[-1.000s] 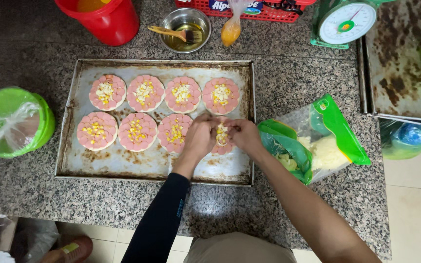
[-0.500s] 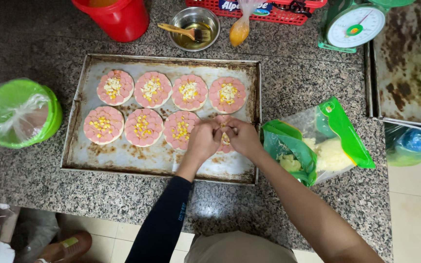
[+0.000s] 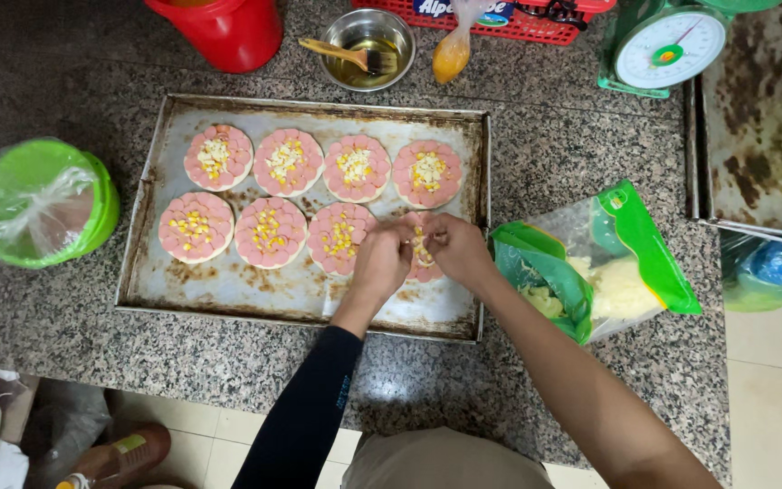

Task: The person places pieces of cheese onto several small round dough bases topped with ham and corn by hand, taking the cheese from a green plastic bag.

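Your left hand (image 3: 382, 258) and right hand (image 3: 456, 249) stay over the eighth pizza (image 3: 423, 254), at the near right of the tray (image 3: 228, 290) on the bench (image 3: 572, 154), fingertips still pinched together on its corn, hardly shifted since before.

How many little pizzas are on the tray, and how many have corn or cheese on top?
Small pizzas with corn on top: 4, counting the one under the hands
Small pizzas with shredded cheese on top: 4
Total on the baking tray: 8
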